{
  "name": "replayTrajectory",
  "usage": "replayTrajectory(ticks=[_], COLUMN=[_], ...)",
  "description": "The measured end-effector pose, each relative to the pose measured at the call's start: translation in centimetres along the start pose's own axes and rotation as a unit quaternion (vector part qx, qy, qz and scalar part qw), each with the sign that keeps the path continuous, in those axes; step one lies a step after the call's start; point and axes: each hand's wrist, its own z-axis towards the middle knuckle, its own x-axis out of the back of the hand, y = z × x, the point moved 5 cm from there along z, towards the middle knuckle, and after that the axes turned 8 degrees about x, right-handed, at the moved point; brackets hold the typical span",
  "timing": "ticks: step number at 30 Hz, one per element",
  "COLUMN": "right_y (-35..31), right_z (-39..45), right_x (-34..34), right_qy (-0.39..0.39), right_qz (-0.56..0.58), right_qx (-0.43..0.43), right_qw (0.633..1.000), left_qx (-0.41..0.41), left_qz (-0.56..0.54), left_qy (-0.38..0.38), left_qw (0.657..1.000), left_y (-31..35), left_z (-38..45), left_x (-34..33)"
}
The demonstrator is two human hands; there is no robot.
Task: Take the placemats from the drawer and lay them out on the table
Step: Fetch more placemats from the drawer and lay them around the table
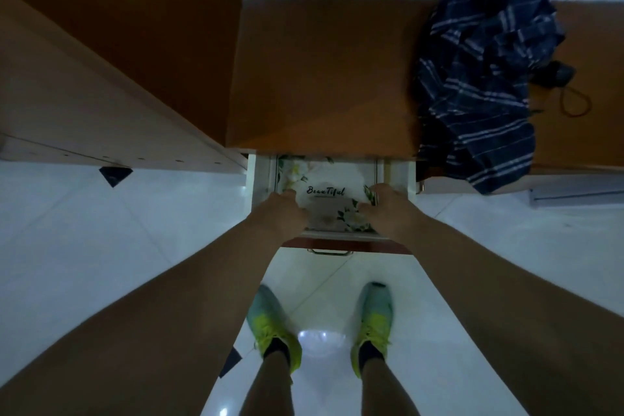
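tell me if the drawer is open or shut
Open: the drawer is pulled out from under the tabletop, showing a floral placemat inside, with both hands reaching in.

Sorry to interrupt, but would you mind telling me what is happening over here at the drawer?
A person stands over an open drawer under a wooden top, reaching in with both bare hands. The left hand and the right hand rest on either side of a floral placemat printed "Beautiful", which lies in the drawer, not yet lifted out. Whether more mats lie beneath it cannot be seen. A dark plaid cloth sits crumpled on the top to the right.
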Motion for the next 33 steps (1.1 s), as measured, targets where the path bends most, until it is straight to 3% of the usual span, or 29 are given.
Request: replayTrajectory(ticks=[4,8,14,17,21,23,27,29,33], right_y=[3.2,4.8,5.3,5.8,5.8,5.3,3.9,3.0,3.1], right_z=[3.8,5.3,6.4,6.5,5.9,5.7,4.9,3.6,0.4], right_x=[-2.1,-3.5,-4.1,-4.1,-3.8,-3.7,-3.5,-2.9,-0.8], right_qy=[-0.033,-0.067,-0.054,-0.012,0.148,0.175,0.084,0.033,0.061], right_qz=[-0.059,-0.087,-0.137,-0.138,0.011,0.083,0.197,0.308,0.462], right_qx=[-0.061,-0.107,-0.116,-0.112,-0.062,-0.051,-0.106,-0.136,-0.204], right_qw=[0.996,0.988,0.982,0.984,0.987,0.980,0.971,0.941,0.861], left_qx=[0.046,0.057,0.070,0.071,0.072,0.070,0.065,0.065,0.051], left_qz=[0.052,0.123,0.130,0.100,0.055,0.037,-0.040,-0.079,-0.153], left_qy=[-0.024,0.009,0.014,0.020,0.024,0.025,0.034,0.037,0.043], left_qw=[0.997,0.991,0.989,0.992,0.996,0.997,0.996,0.994,0.986], left_y=[-1.4,-1.6,-1.3,-1.1,-1.9,-2.5,-2.7,-2.8,-2.8], left_z=[3.5,5.7,7.2,7.4,7.1,6.8,5.8,5.1,3.6], left_x=[-2.4,-3.0,-3.7,-3.9,-3.8,-3.7,-3.3,-3.1,-2.2])
